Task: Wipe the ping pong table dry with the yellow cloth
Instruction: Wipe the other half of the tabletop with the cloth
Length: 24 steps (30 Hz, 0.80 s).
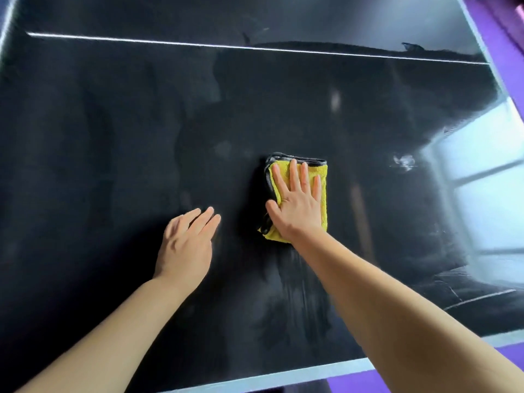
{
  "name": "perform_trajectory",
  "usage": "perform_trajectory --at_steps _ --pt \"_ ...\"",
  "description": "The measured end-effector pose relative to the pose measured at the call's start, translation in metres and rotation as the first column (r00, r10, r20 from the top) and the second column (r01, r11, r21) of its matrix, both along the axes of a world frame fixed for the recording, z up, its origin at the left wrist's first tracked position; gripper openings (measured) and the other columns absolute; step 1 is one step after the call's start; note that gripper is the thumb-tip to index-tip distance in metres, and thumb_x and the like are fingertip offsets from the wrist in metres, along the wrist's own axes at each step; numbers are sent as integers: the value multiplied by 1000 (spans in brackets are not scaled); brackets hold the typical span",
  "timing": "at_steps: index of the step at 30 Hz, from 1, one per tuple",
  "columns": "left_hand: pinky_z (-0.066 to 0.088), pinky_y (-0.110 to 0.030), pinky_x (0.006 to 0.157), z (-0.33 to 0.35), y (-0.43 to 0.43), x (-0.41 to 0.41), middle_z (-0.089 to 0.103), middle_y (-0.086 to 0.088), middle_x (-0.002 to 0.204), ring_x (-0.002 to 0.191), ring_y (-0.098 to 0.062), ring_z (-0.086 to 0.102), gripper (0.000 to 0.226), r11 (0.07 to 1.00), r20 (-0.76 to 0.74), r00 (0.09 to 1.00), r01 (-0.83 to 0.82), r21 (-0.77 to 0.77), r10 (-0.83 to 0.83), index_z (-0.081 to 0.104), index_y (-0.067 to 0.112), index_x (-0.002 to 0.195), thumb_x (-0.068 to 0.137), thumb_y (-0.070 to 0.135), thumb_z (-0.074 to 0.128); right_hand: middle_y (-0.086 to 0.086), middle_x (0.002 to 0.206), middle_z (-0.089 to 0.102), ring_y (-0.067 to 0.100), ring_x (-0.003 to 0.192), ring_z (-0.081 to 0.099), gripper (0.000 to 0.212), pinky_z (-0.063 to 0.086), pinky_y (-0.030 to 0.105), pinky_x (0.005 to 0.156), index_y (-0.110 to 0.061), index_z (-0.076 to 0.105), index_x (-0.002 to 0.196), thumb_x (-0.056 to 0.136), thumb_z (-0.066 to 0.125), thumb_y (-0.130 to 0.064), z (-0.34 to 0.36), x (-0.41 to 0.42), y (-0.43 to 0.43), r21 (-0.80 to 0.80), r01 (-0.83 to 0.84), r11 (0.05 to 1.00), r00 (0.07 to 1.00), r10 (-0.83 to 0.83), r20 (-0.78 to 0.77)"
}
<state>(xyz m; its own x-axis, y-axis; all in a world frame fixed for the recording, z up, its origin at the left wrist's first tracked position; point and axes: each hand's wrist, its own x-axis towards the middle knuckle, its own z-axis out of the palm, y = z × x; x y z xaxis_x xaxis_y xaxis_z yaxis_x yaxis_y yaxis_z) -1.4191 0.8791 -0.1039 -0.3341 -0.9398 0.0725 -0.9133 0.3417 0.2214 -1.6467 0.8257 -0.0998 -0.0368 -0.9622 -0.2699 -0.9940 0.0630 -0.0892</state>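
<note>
- Pressing with straight, spread fingers, the right hand (pixel 297 202) pins the folded yellow cloth (pixel 321 177) flat to the black ping pong table (pixel 113 137), a little right of centre on the near half; no finger curls round the fabric.
- Beside it and apart from the cloth, the left hand (pixel 184 245) lies open and holds nothing, fingers straight and close together. Whether its palm touches the top cannot be told.
- Held by palm pressure alone, the cloth could bunch at its folded edge or slide out on a fast stroke, sending the bare hand skidding across a slick surface.
- Faint streaks (pixel 297 279) run from the cloth toward the near edge (pixel 283 375). A soaked pad would likely smear a film rather than lift the water.
- A pale smudge (pixel 404 161) sits to the right, next to a bright window reflection (pixel 487 194). That glare could mask wet patches, which may then be missed.
- The bracing hand risks leaving prints on the gloss.
- The cloth looks plush and deep-piled, yellow with dark grey edging, folded into a compact rectangle.
- The tabletop is hard, flat and mirror-glossy, crossed by a thin white line (pixel 170 42) and bordered in pale trim, with purple floor (pixel 504 38) beyond.
</note>
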Motion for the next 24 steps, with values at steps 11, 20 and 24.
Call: perform_trajectory --at_steps 11,20,24 --pt "26 -39 97 17 62 88 62 -11 123 116 -23 43 59 994 106 991 -89 62 82 63 3 118 62 1 78 7 164 -11 27 149 -20 74 -16 51 118 -34 -4 157 91 24 -53 -8 134 62 10 -440 898 897 439 53" --pt "28 -38 97 36 88 25 64 -9 120 114 -23 51 67 994 204 979 -9 109 -14 65 4 116 53 11 85 3 164 6 23 150 -9 74 -20 44 117 -34 10 157 87 26 -51 0 72 128 -33 -494 869 861 494 121" --pt "35 -39 98 43 84 -31 65 -9 119 109 -25 61 68 993 226 970 73 87 -91 66 5 116 52 17 87 0 165 -3 20 148 -19 72 -26 41 115 -38 2 156 89 26 -50 3 13 129 -17 -425 905 897 424 126"
